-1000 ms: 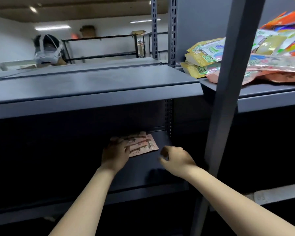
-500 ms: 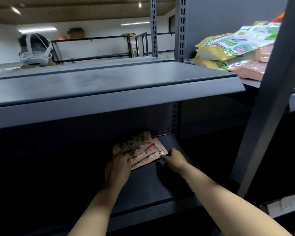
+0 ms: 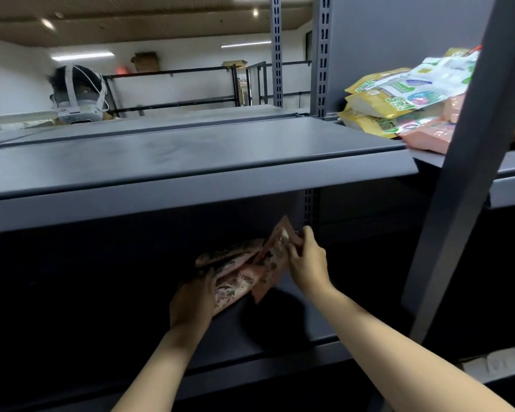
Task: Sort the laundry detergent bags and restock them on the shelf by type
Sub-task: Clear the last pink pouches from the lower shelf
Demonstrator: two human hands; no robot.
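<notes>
Several pink detergent bags (image 3: 244, 273) lie on the dark lower shelf (image 3: 295, 325). My left hand (image 3: 192, 303) holds the near left end of the lower bags, thumb on top. My right hand (image 3: 305, 260) pinches the right edge of one pink bag, which is tipped up on its side. A mixed pile of yellow, white and pink bags (image 3: 405, 104) sits on the upper right shelf, partly hidden by a grey upright post (image 3: 470, 162).
A grey upper shelf (image 3: 191, 162) juts out above my hands. Slotted uprights (image 3: 321, 55) stand behind it. Another person wearing a white headset (image 3: 78, 95) is at far left behind the shelving.
My right hand reached in and took the right edge of a pink bag, lifting it from flat to tilted. My left hand slid to the stack's near end. The view shifted left.
</notes>
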